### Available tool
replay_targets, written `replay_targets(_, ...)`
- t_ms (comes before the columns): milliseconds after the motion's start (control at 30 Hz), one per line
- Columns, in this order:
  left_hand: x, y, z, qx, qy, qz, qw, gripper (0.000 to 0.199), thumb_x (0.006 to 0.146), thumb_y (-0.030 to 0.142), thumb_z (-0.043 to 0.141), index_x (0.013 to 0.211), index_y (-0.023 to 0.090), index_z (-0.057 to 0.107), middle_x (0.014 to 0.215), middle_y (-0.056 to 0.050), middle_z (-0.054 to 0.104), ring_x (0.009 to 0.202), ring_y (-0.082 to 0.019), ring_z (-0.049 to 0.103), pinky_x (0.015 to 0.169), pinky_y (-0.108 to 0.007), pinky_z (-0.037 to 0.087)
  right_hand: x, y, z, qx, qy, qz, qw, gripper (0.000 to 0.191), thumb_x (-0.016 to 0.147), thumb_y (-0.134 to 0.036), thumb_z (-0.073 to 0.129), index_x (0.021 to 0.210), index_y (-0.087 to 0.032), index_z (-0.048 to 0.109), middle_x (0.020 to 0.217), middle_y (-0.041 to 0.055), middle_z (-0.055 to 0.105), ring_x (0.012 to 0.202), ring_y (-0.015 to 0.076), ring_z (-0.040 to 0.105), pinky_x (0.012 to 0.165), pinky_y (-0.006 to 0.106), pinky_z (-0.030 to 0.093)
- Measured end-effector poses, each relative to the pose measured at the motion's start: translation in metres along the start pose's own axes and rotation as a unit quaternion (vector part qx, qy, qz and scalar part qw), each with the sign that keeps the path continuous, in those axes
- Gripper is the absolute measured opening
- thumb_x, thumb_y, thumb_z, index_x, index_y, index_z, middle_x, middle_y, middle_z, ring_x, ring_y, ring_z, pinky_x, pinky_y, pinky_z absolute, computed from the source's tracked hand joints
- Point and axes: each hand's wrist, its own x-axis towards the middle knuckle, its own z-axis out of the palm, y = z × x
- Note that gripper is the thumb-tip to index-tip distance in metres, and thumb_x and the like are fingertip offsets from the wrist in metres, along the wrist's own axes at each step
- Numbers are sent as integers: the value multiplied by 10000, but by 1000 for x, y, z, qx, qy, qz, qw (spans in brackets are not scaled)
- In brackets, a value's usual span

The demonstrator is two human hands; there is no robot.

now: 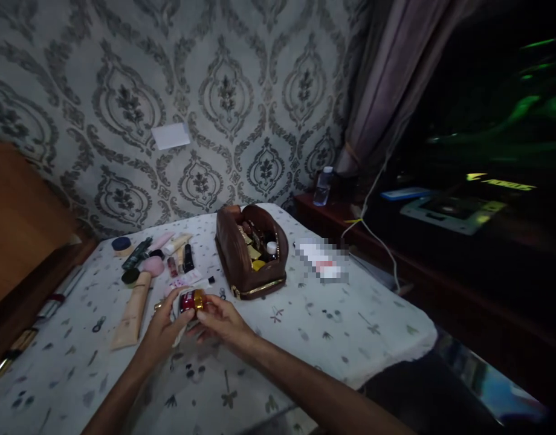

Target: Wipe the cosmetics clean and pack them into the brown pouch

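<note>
We hold a small dark red jar in both hands, just above the near side of the table and in front of the brown bag. Our left hand is wrapped around the jar's body, with a white cloth caught between hand and jar. Our right hand has its fingers clamped on the gold lid, which sits on the jar's right end as the jar lies tilted on its side. We cannot tell whether the lid is loose.

The bag stands unzipped beyond our right hand, and we see a white cap and something yellow inside it. To the left of the bag we have a loose group of cosmetics: a long beige tube near our left hand, a pink round case and a dark green bottle. Right of the bag lies a blurred white item we cannot make out.
</note>
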Motion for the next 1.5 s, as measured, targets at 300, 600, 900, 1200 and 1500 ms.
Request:
replay_targets(300,2,-12,19,79,35,53,995,428,895,499,452,1118,170,613,990,-100,693,932,-279,629,868,-421,497,8,5,-14,-81,69,-16,994,605,588,-648,806,878,-188,539,719,-20,655,596,148,664,536,240,484)
replay_targets(600,2,-21,23,-31,-20,46,998,370,969,438,401,1038,180,657,1047,-109,697,990,-260,626,925,-391,464,12,5,-16,-173,103,-94,975,530,654,-493,823,1043,-211,599,1040,64,692,978,232,663,904,360,517)
replay_targets(900,10,-20,-4,4,-40,26,999,457,952,481,415,594,201,460,613,0,522,623,-163,499,612,-281,392,18,-10,-17,-349,120,-88,925,407,754,-445,727,1051,-177,655,956,63,717,869,229,656,782,333,518)
replay_targets(1200,106,-68,-121,282,126,-82,948,240,894,314,407,1018,193,572,832,-8,630,750,-180,590,705,-264,447,37,-6,-17,-567,157,-87,804,282,714,-306,735,966,-185,695,966,78,706,890,251,662,807,374,520)
replay_targets(1500,212,-147,-190,423,100,-241,868,712,750,666,606,1275,189,551,1095,-217,693,1061,-462,621,801,-481,470,53,3,-27,-530,180,-102,822,489,692,-239,774,1161,-208,642,1037,63,684,792,194,644,727,330,548)
